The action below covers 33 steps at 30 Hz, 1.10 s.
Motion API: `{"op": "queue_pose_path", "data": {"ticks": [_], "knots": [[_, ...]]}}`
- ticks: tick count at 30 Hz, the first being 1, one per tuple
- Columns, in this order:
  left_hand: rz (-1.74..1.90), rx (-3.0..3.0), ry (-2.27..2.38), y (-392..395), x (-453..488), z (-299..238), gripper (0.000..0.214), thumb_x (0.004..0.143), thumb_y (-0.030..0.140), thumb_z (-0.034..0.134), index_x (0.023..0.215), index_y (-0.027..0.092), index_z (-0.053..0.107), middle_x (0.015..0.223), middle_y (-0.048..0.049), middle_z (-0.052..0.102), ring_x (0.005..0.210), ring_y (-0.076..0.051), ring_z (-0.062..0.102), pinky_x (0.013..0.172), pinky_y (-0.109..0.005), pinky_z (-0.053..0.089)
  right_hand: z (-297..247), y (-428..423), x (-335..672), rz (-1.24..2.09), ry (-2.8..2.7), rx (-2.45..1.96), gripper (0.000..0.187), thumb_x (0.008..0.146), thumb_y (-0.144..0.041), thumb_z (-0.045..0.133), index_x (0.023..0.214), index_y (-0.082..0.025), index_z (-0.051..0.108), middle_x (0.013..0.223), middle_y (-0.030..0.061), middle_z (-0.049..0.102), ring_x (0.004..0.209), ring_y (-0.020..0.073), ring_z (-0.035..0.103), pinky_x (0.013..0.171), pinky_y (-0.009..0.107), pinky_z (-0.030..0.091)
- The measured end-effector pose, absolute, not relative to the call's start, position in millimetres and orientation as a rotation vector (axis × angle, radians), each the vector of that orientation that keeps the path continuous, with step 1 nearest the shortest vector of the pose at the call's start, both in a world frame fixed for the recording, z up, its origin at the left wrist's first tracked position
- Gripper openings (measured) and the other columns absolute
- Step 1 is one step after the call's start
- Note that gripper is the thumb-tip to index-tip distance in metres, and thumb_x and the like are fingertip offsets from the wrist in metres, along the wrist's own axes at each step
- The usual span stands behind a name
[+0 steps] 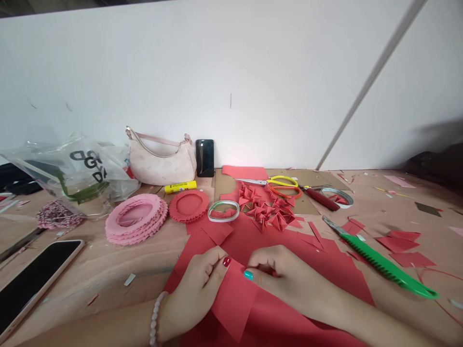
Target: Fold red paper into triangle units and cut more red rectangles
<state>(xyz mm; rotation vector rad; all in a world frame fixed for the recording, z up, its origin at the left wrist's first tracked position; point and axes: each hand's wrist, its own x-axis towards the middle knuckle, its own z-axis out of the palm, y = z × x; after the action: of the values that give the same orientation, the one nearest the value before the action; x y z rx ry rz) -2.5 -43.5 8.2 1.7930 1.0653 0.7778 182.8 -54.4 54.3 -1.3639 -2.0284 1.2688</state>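
Observation:
My left hand and my right hand meet at the table's near edge, both pinched on a small piece of red paper that they fold between thumbs and fingers. The piece lies over a larger red paper sheet spread on the table. A bead bracelet sits on my left wrist. Beyond the hands lies a pile of folded red paper triangles.
A green utility knife lies right. A pink paper ring, red paper ring, tape rolls, scissors, glue stick, pink handbag, a phone and a plastic bag stand behind. Another phone lies left.

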Motion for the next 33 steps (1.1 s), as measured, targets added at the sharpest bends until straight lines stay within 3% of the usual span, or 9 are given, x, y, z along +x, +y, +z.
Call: {"op": "queue_pose_path", "data": {"ticks": [5,11,15,18,22,24,33], "knots": [[0.769,1.625,1.005,-41,1,10,0.036,0.086,0.041,0.037,0.06,0.017,0.033,0.059,0.0033,0.032,0.055,-0.009,0.03,0.05,-0.02,0.027,51,-52,186,1.168,-2.004,-1.363,0.029,0.077,-0.021,0.044,0.052,-0.017,0.031,0.053,-0.0059,0.026,0.049,0.0066,0.025,0.043,0.02,0.018],[0.579,1.642,0.937,-47,3,11,0.04,0.084,0.044,0.04,0.057,0.017,0.027,0.057,0.0044,0.021,0.052,-0.007,0.019,0.045,-0.022,0.016,53,-47,184,1.35,-1.929,-1.247,0.016,0.079,-0.026,0.046,0.069,-0.017,0.053,0.06,-0.0035,0.044,0.055,0.0094,0.038,0.049,0.02,0.029],[0.529,1.648,0.905,-48,4,15,0.042,0.084,0.046,0.039,0.057,0.017,0.026,0.057,0.0044,0.021,0.052,-0.007,0.019,0.045,-0.022,0.017,48,-49,182,1.177,-1.94,-1.223,0.019,0.078,-0.021,0.046,0.059,-0.017,0.046,0.059,-0.0042,0.038,0.054,0.0089,0.035,0.048,0.02,0.027],[0.524,1.654,0.889,-42,3,20,0.042,0.083,0.045,0.041,0.055,0.017,0.029,0.054,0.0048,0.027,0.049,-0.006,0.027,0.045,-0.019,0.022,42,-46,185,1.13,-1.887,-1.24,0.022,0.08,-0.02,0.045,0.058,-0.017,0.042,0.058,-0.0047,0.036,0.054,0.0088,0.034,0.048,0.021,0.026],[0.425,1.525,0.814,-31,-1,26,0.038,0.082,0.046,0.041,0.06,0.015,0.045,0.054,0.0017,0.053,0.049,-0.01,0.051,0.05,-0.019,0.038,37,-40,190,1.193,-1.796,-1.239,0.024,0.084,-0.028,0.043,0.062,-0.017,0.045,0.057,-0.0048,0.037,0.052,0.0086,0.035,0.047,0.021,0.027],[0.406,1.493,0.812,-27,-3,28,0.036,0.082,0.045,0.041,0.064,0.015,0.048,0.056,0.0002,0.058,0.049,-0.012,0.057,0.049,-0.019,0.041,35,-38,191,1.2,-1.755,-1.252,0.026,0.084,-0.031,0.043,0.063,-0.017,0.045,0.056,-0.0051,0.038,0.05,0.0082,0.035,0.047,0.021,0.028],[0.379,1.617,1.034,-13,-10,32,0.041,0.078,0.05,0.044,0.056,0.016,0.038,0.042,0.0023,0.051,0.029,-0.006,0.041,0.031,-0.015,0.025,32,-40,184,1.212,-1.612,-1.232,0.028,0.082,-0.036,0.047,0.062,-0.017,0.046,0.054,-0.0032,0.046,0.049,0.0095,0.044,0.049,0.022,0.036]]}}
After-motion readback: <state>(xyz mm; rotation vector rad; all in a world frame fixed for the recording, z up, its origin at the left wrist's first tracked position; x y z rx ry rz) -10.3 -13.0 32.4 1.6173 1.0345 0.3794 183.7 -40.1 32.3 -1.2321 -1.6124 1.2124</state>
